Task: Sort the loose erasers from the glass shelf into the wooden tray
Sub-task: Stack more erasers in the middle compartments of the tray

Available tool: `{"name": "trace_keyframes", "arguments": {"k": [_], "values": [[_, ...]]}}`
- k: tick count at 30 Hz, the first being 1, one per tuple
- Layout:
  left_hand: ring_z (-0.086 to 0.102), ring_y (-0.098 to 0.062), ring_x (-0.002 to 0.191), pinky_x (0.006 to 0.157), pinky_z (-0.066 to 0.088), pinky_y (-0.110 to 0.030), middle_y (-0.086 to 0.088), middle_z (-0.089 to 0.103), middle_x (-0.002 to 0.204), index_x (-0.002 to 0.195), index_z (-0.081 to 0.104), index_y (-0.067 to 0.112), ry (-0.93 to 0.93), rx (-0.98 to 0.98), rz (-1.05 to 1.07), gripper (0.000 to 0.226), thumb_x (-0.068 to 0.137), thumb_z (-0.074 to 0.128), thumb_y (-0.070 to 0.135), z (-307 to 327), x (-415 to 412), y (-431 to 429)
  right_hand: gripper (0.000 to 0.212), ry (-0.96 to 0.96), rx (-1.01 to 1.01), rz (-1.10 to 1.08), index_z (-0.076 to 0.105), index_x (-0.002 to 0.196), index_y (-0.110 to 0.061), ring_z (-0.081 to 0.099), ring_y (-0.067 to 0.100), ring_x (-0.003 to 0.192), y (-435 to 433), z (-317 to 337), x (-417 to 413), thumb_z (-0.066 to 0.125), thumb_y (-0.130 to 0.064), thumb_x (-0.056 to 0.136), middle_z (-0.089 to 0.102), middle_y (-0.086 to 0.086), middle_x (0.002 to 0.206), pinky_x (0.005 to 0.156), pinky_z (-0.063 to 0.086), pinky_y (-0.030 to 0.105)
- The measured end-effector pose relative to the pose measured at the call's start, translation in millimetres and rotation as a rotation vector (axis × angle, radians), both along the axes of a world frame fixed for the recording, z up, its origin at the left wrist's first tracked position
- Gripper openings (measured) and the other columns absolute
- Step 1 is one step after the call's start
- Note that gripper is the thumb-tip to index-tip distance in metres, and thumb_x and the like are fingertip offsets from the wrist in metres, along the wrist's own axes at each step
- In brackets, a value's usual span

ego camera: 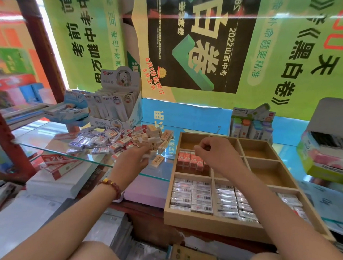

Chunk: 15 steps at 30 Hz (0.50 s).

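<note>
**Glass, wood, and a narrow gap between**

Glass shelf (47,141) with the loose erasers (106,139) heaped left of centre. Heap set back from the front edge on its left side, running close to that edge on its right. Behind it, right against the heap, a display box (116,109) of white packets.

Left hand (134,157) in at the heap's near right corner, fingers curled round a few pale erasers, beaded bracelet (112,186) on the wrist. Just beside it, one cream eraser (157,160) lying alone near the glass edge.

Between heap and wooden tray (211,225), only a narrow strip of bare glass. Tray on the right, its front wall seemingly out past the shelf's front edge.

Right hand (211,149) above the tray's back left compartment, fingers curled in to the thumb; cannot tell whether anything sits in the pinch.

Inside the tray: red 2B erasers (191,160) standing in a row in the middle left compartment, white wrapped erasers (193,196) packed flat across the front row. Back compartments and the middle right one showing bare wood.
</note>
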<state>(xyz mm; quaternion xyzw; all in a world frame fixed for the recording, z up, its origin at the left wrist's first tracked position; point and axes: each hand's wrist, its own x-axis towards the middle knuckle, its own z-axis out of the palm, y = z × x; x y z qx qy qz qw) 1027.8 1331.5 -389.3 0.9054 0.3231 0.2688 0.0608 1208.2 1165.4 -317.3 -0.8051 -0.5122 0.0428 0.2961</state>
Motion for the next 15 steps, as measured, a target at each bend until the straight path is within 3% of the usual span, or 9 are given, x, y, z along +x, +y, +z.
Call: {"name": "trace_keyframes", "arguments": {"k": [3, 6, 9, 11, 12, 14, 15], "values": [[0.063, -0.029, 0.072, 0.059, 0.047, -0.033, -0.012, 0.067, 0.086, 0.124, 0.056, 0.017, -0.021, 0.105, -0.013, 0.038, 0.087, 0.058, 0.009, 7.6, 3.9, -5.1, 0.029, 0.020, 0.058, -0.031, 0.057, 0.063, -0.022, 0.059, 0.011, 0.068, -2.8, 1.2, 11.3, 0.056, -0.031, 0.091, 0.063, -0.003, 0.067, 0.066, 0.047, 0.027], [0.064, -0.029, 0.074, 0.063, 0.052, -0.038, -0.011, 0.067, 0.089, 0.116, 0.060, 0.013, -0.141, 0.103, -0.041, 0.030, 0.087, 0.060, 0.011, 26.1, 14.6, -21.5, 0.028, 0.065, 0.105, -0.023, 0.056, 0.065, -0.023, 0.056, 0.009, 0.069, -5.8, 2.6, 18.1, 0.057, -0.030, 0.091, 0.060, -0.006, 0.067, 0.062, 0.041, 0.022], [0.066, -0.018, 0.081, 0.068, 0.056, -0.037, 0.000, 0.067, 0.089, 0.095, 0.062, 0.014, -0.398, -0.155, -0.108, 0.013, 0.083, 0.066, 0.018, 46.7, 31.6, -41.3, 0.008, 0.144, 0.107, 0.085, 0.060, 0.095, -0.026, 0.053, -0.004, 0.071, -8.8, 3.9, 17.5, 0.064, -0.030, 0.088, 0.059, -0.014, 0.081, 0.061, 0.036, 0.011], [0.068, -0.009, 0.084, 0.071, 0.058, -0.030, 0.008, 0.068, 0.089, 0.091, 0.065, 0.018, -0.553, -0.399, -0.176, 0.011, 0.081, 0.069, 0.016, 57.1, 41.3, -56.1, 0.034, 0.209, 0.086, 0.200, 0.052, 0.113, -0.033, 0.054, -0.006, 0.071, -10.5, 3.6, 12.7, 0.069, -0.032, 0.084, 0.058, -0.017, 0.091, 0.062, 0.042, 0.012], [0.069, -0.008, 0.084, 0.071, 0.058, -0.029, 0.007, 0.069, 0.089, 0.092, 0.066, 0.018, -0.597, -0.475, -0.199, 0.013, 0.081, 0.070, 0.014, 60.2, 44.9, -62.1, 0.042, 0.224, 0.081, 0.236, 0.048, 0.118, -0.036, 0.057, 0.001, 0.075, -10.9, 3.9, 9.3, 0.071, -0.032, 0.083, 0.057, -0.019, 0.095, 0.065, 0.047, 0.016], [0.071, -0.010, 0.079, 0.066, 0.059, -0.027, 0.001, 0.072, 0.089, 0.095, 0.067, 0.015, -0.661, -0.603, -0.249, 0.014, 0.082, 0.070, 0.010, 64.8, 48.9, -71.9, 0.050, 0.237, 0.100, 0.272, 0.045, 0.124, -0.036, 0.060, 0.017, 0.080, -11.0, 3.9, 2.2, 0.072, -0.028, 0.082, 0.056, -0.021, 0.100, 0.070, 0.052, 0.023], [0.071, -0.011, 0.076, 0.064, 0.058, -0.026, 0.001, 0.072, 0.087, 0.096, 0.067, 0.012, -0.692, -0.667, -0.273, 0.015, 0.082, 0.070, 0.009, 66.5, 49.9, -75.8, 0.050, 0.242, 0.128, 0.273, 0.047, 0.125, -0.033, 0.059, 0.015, 0.078, -10.8, 3.5, -0.3, 0.072, -0.026, 0.083, 0.056, -0.021, 0.099, 0.069, 0.051, 0.021]]}}
